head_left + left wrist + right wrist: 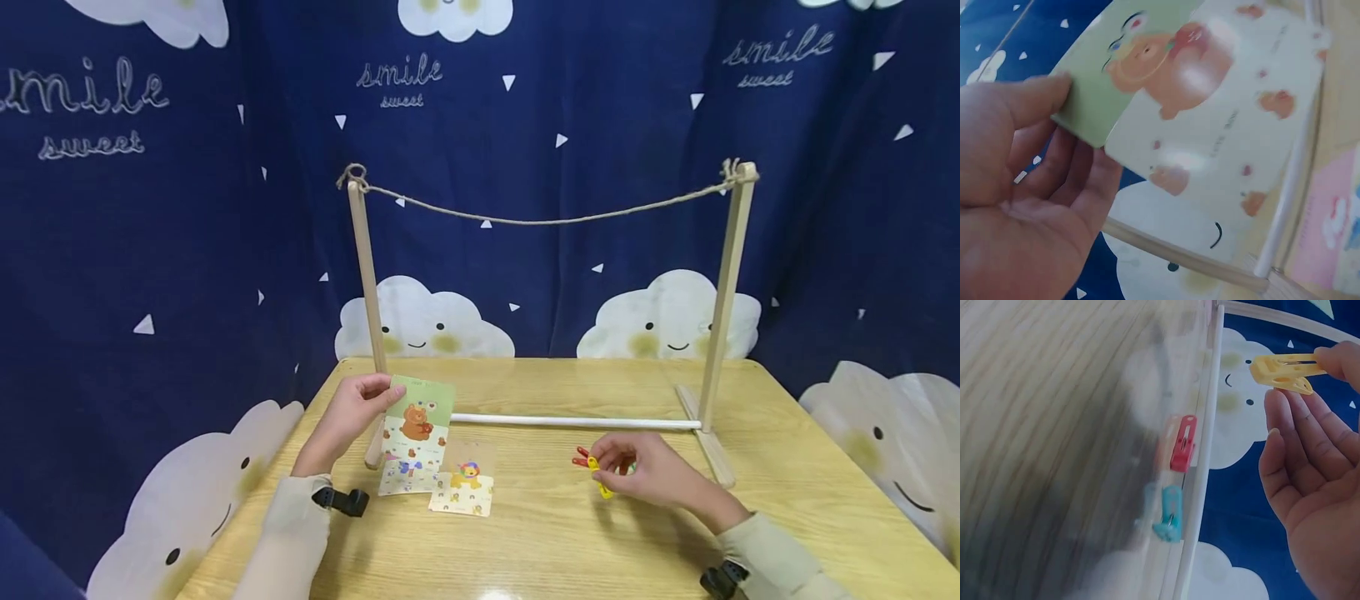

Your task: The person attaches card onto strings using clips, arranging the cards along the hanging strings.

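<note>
My left hand (352,417) holds a card (417,417) by its upper left edge, thumb in front. The card has a green top and a brown bear picture, and it is raised above the table. My right hand (656,468) pinches a yellow clothespin (1285,367) by one end between thumb and finger. A red clothespin (1183,444) and a teal clothespin (1171,515) lie on the table by that hand. On the table by the left hand are a lion card (463,483) and another card (405,482), partly hidden behind the bear card.
A thin rope (540,222) sags between two wooden posts, the left post (365,275) and the right post (726,308). A white rod (577,422) joins their bases low over the wooden table (540,550). Dark blue cloth (465,250) with clouds hangs behind.
</note>
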